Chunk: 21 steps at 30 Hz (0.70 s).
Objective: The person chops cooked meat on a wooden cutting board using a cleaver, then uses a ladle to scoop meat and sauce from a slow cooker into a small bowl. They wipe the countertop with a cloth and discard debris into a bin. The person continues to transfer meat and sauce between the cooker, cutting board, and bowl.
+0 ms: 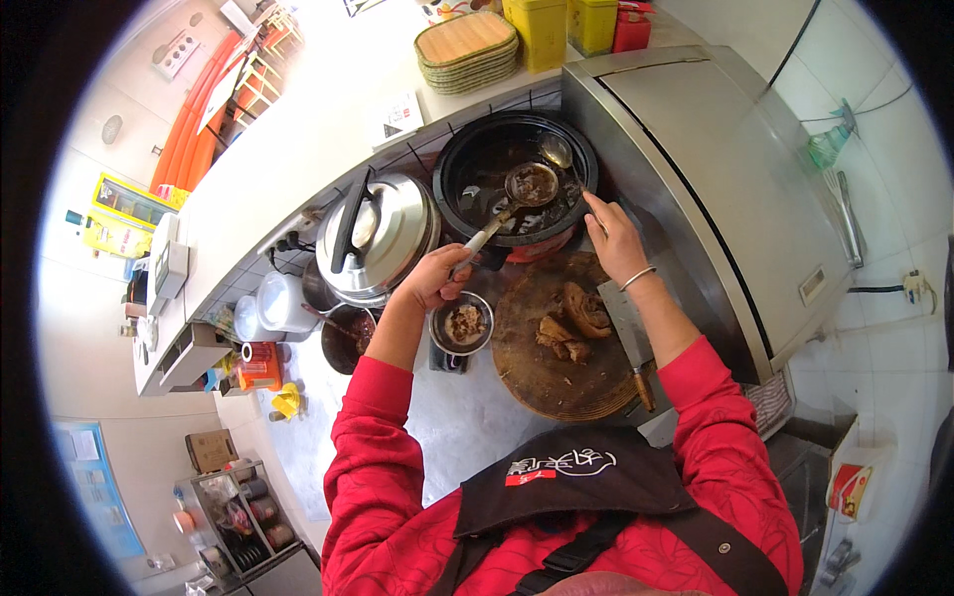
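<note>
My left hand (441, 276) grips the handle of a round ladle (531, 184), whose bowl is over the dark broth of a big black pot (514, 123). In my right hand (616, 237) is the thin handle of a metal spoon (555, 150), its bowl inside the pot's far right side. Below the pot, a round wooden chopping board (522, 372) carries pieces of braised meat (585, 309) and a cleaver (624, 322) with a wooden handle. A steel bowl (462, 323) with chopped food stands left of the board, on a small dark device.
A lidded metal pot (380, 238) stands left of the black pot, with a saucepan (347, 339) of dark red sauce below it. A large steel cabinet (715, 164) borders the right side. Stacked woven trays (466, 52) lie on the white ledge beyond.
</note>
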{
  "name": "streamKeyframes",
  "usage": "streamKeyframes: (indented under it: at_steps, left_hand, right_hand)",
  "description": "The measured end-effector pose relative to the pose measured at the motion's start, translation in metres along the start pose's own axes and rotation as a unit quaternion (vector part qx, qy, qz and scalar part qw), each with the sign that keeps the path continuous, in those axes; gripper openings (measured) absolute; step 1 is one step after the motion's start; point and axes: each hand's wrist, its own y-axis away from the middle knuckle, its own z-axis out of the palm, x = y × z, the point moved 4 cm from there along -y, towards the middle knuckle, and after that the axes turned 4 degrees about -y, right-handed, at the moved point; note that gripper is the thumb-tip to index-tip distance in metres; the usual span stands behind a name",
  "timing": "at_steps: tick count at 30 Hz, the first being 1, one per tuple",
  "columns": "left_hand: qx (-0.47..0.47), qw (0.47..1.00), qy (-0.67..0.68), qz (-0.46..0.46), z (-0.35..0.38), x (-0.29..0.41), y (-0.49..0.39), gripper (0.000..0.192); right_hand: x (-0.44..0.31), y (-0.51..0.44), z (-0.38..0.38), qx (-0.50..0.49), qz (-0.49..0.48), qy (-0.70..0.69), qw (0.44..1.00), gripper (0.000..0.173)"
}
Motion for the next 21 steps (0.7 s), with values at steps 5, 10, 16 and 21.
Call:
streamKeyframes:
  at_steps: [5,10,16,21]
  left_hand:
    - [0.078,0.985,-0.147,0.039,-0.02,0.017,-0.002,0.018]
    - [0.16,0.87,-0.451,0.121,-0.036,0.049,-0.005,0.03]
    - [0.254,0.615,-0.736,0.123,-0.025,0.083,-0.005,0.036]
    - [0.236,0.526,-0.812,0.095,-0.007,0.094,-0.009,0.03]
  right_hand:
    - [0.005,-0.001,0.005,-0.041,0.02,0.025,0.999,0.038]
    - [0.007,-0.008,0.005,-0.089,0.032,0.056,0.994,0.037]
    - [0.005,-0.02,0.001,-0.154,0.07,0.093,0.981,0.036]
    - [0.004,-0.03,-0.002,-0.176,0.065,0.085,0.979,0.036]
